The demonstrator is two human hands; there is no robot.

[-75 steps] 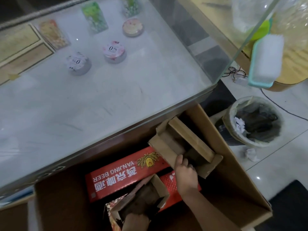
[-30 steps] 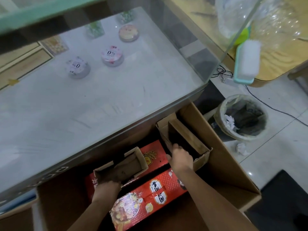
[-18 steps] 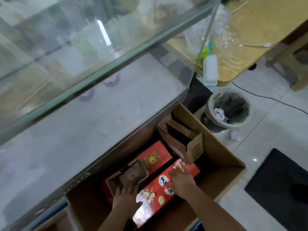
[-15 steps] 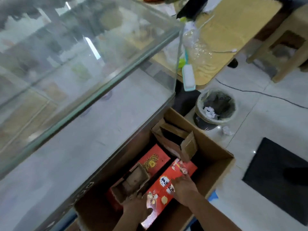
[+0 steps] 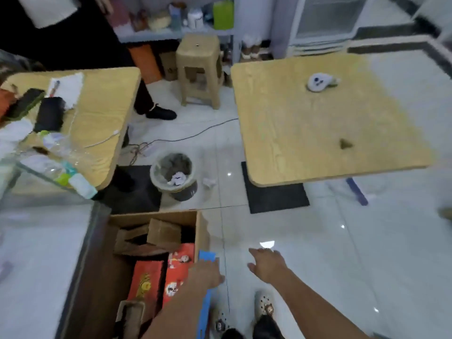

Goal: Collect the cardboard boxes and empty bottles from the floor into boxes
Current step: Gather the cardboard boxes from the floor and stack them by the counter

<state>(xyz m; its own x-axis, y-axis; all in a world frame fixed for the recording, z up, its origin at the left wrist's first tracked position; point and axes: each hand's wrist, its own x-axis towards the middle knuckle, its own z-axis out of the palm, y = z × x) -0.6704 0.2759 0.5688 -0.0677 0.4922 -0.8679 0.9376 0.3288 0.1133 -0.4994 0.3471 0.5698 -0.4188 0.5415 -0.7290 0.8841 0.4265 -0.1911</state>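
A glass counter (image 5: 41,241) fills the lower left, its pale shelf blurred. Behind it stands a wooden table (image 5: 105,123) cluttered with papers, dark objects and crumpled clear plastic. A person in dark trousers and a black shoe (image 5: 160,112) stands at its far side.

Against the counter's right side sits a big open carton (image 5: 201,231) on the floor. Inside it lie brown cardboard boxes (image 5: 156,237) at the far end, two red boxes (image 5: 161,277) side by side in the middle, and another small brown box (image 5: 130,316) at the near end. A blue strip (image 5: 206,299) stands along the carton's right wall.

The left hand (image 5: 205,274) hovers over the carton's right edge, above the blue strip, fingers loosely curled and holding nothing that shows. The right hand (image 5: 265,264) is spread open, palm down, empty, over the glossy white tile floor (image 5: 330,253).

Beyond the carton a lined bin (image 5: 175,176) with crumpled paper in it sits on the floor, a paper ball (image 5: 209,182) just beside it. A cable (image 5: 186,135) runs across the tiles behind. A beige stool (image 5: 199,69) stands farther back, before a shelf of bottles.

On the right a second wooden table (image 5: 330,123) carries a small white object (image 5: 318,81); a black mat (image 5: 276,194) lies under its near edge.
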